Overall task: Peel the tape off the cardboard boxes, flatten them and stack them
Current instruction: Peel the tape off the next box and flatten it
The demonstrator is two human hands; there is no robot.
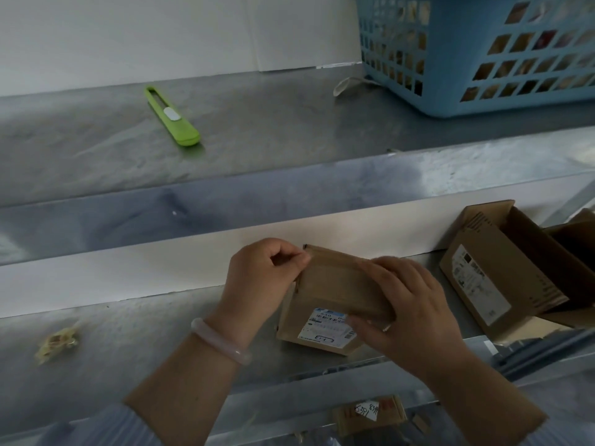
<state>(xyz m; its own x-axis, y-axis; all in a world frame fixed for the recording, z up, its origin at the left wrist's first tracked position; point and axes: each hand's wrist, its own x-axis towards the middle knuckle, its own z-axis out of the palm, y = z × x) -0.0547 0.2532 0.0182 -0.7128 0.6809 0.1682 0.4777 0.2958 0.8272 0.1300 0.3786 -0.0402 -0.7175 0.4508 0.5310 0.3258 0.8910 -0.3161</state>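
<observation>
small box (335,297) on lower metal shelf (145,333), centre | L hand (264,275) pinches its top-left corner, fingers curled | R hand (409,304) grips its right end, thumb on label | open box (502,268) near, to right | green cutter (172,115) & blue basket (483,53) on upper shelf (273,123)

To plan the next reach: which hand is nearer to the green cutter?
Left. The left hand pinches a corner of the small box, below and right of the green cutter; the right hand holds that box farther right.
</observation>
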